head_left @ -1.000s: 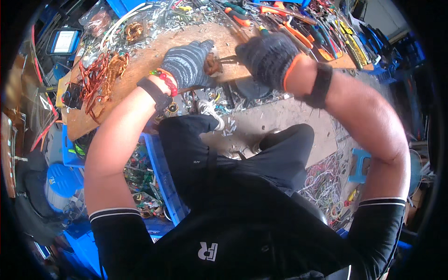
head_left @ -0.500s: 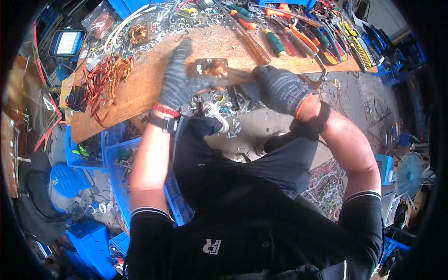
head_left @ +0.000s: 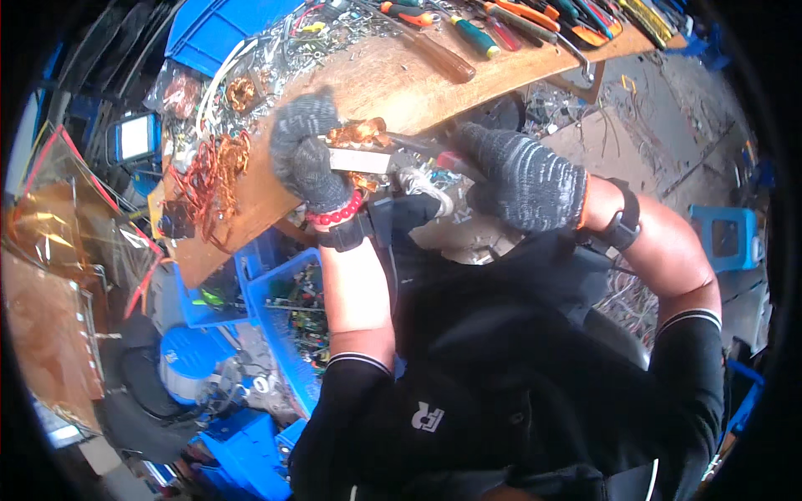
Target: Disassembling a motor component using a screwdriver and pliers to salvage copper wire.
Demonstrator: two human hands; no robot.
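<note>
Copper-wound part [head_left: 361, 160] lifted off bench [head_left: 376, 83] since 0.5 s ago; now tilted up, pale side showing, just off the near edge. L hand [head_left: 311, 150], gloved, has closed in: fingers curled, gripping part's left end. R hand [head_left: 526, 179], gloved, fingers wrapped round dark metal tool [head_left: 418, 144], tip pointing left at the copper; contact unclear. On bench: brown-handled screwdriver [head_left: 443, 58] & green-handled screwdriver [head_left: 474, 37] up top, reddish wire bundle [head_left: 209, 179] left of L hand.

Bright glare on the left forearm [head_left: 357, 288], slight blur at the left hand [head_left: 312, 154], fisheye bend toward the black rim
</note>
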